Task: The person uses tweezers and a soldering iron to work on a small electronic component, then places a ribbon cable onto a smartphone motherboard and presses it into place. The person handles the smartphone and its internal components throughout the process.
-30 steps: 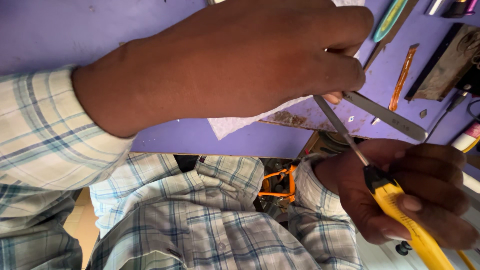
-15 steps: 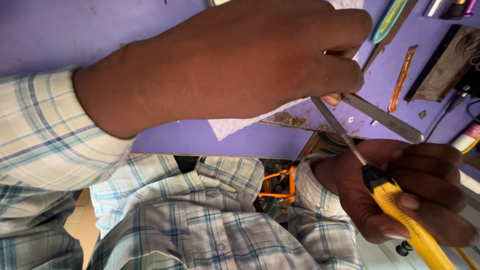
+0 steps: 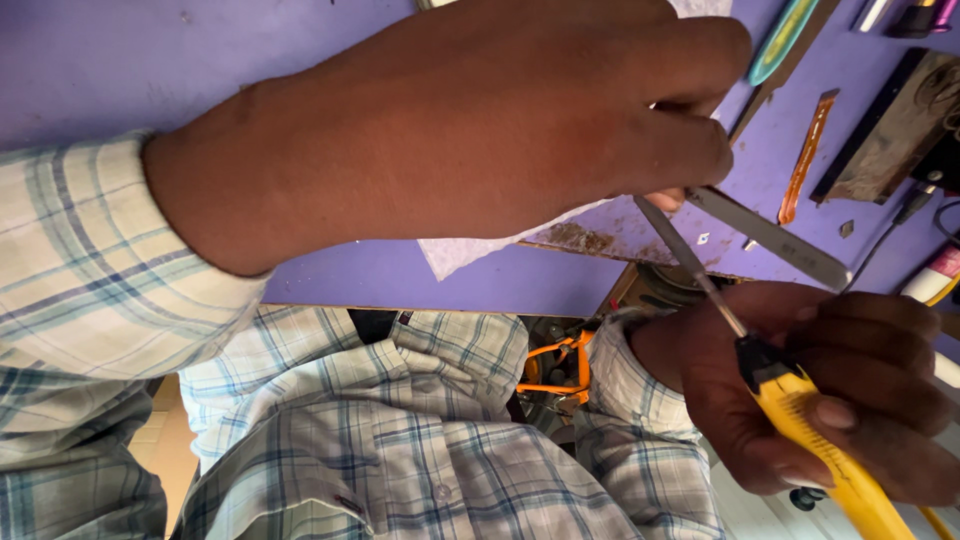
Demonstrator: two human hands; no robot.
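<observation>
Tools (image 3: 905, 120) crowd the desk (image 3: 120, 60) at upper right; its upper-left stretch lies bare. The left hand (image 3: 470, 120) blocks the middle.

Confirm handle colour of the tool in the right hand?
Yellow with a black collar; the screwdriver shows in the head view, held in the right hand.

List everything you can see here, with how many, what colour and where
Screwdriver: one, yellow handle with metal shaft, lower right, tip up by the upper hand's fingertips.
Tweezers: one, grey metal, on the table right of centre.
White paper: one sheet, under the upper hand.
Orange strip: one, upper right on the table.
Teal tool: one, top right.
Dark flat panel: one, far right.
Table: one, purple.
Orange frame: one, below the table edge.
Left hand: upper centre, pressing on the paper.
Right hand: lower right, gripping the screwdriver.
</observation>
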